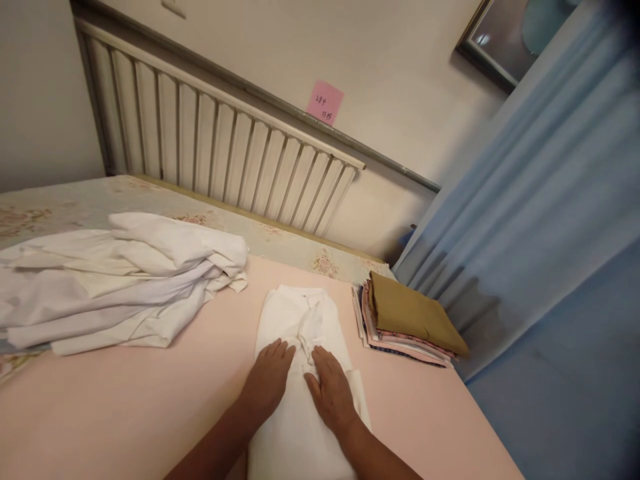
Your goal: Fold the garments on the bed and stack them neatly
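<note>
A white shirt-like garment (pixel 310 427) lies in a long folded strip on the pink sheet, running from the near edge of the view toward the wall. A small bunch of rumpled cloth rises at its upper middle. My left hand (pixel 267 377) rests flat on the garment's left side, fingers stretched forward. On the right side of that bunch, my right hand (pixel 330 390) lies palm down with its thumb apart from the fingers. Both hands touch the cloth, and neither grips it.
Loose white garments (pixel 125 280) are heaped at left. A stack of folded cloths (pixel 415 317), mustard brown on top, stands at right beside a blue curtain (pixel 540 220). Beyond the pink sheet (pixel 150 407), a floral bedcover (pixel 280 237) meets a radiator (pixel 225 140) on the wall.
</note>
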Demonstrator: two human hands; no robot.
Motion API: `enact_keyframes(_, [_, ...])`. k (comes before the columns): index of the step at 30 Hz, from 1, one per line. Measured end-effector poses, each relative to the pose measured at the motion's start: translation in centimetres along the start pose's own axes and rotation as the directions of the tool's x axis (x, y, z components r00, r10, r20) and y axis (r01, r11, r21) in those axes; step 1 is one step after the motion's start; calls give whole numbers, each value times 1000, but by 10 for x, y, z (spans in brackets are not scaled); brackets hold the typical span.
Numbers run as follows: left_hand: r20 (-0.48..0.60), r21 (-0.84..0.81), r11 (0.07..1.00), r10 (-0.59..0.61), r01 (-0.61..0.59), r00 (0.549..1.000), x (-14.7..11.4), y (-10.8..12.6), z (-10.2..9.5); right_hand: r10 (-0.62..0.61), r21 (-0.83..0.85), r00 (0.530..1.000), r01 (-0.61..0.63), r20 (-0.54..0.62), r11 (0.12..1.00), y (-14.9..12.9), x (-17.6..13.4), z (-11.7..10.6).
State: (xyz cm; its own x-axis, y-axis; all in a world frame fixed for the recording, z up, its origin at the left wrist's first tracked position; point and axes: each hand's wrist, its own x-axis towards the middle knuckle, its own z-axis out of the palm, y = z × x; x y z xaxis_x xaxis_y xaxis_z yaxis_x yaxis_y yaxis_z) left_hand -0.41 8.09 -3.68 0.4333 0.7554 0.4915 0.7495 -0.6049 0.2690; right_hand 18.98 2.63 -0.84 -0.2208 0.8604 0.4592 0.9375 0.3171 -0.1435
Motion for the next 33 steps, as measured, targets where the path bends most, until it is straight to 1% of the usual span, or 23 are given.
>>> enact_keyframes(4, [-11, 31, 1000, 4, -4, 1000, -2, 0, -4, -9, 1, 1000, 9, -16, 1000, 0, 0, 0])
enact_keyframes(8, [-85, 80, 997, 5, 2, 996, -6, 4, -10, -14, 9, 999, 14, -46, 1000, 0, 0, 0])
enact_keyframes(12, [-160, 121, 992, -4, 23, 987, -13, 19, -14, -17, 11, 998, 17, -59, 1000, 1, 1, 1])
enact_keyframes(15, [-206, 167, 984, -31, 66, 978, -26, 34, -10, -10, 15, 998, 11, -66, 1000, 1, 2, 3])
enact_keyframes(16, [-202, 182, 979, -52, 90, 978, -31, 38, -7, -8, 17, 998, 9, -66, 1000, 0, 2, 4])
enact_keyframes(18, [-157, 210, 969, -100, 133, 982, -41, 45, -3, -6, 25, 998, 8, -67, 1000, 0, 1, 5])
enact_keyframes(20, [-106, 236, 961, -119, 142, 987, -47, 49, -2, -4, 40, 997, 8, -78, 999, 0, 1, 7])
enact_keyframes(23, [-83, 271, 955, -102, 121, 991, -49, 54, -9, -1, 73, 994, 9, -105, 997, 3, 2, 9])
enact_keyframes(26, [-75, 290, 950, -96, 114, 993, -46, 58, -18, 7, 108, 997, 2, -81, 994, 4, 5, 7])
enact_keyframes(28, [-62, 280, 954, -93, 107, 994, -45, 59, -22, 21, 128, 999, -14, -50, 992, 1, 5, 1])
enact_keyframes(30, [-57, 263, 959, -93, 104, 994, -45, 60, -24, 13, 149, 999, -6, -45, 989, -7, 1, -9])
enact_keyframes(33, [-59, 263, 959, -92, 104, 994, -46, 59, -24, -59, 182, 997, 69, -59, 981, -22, -15, -25])
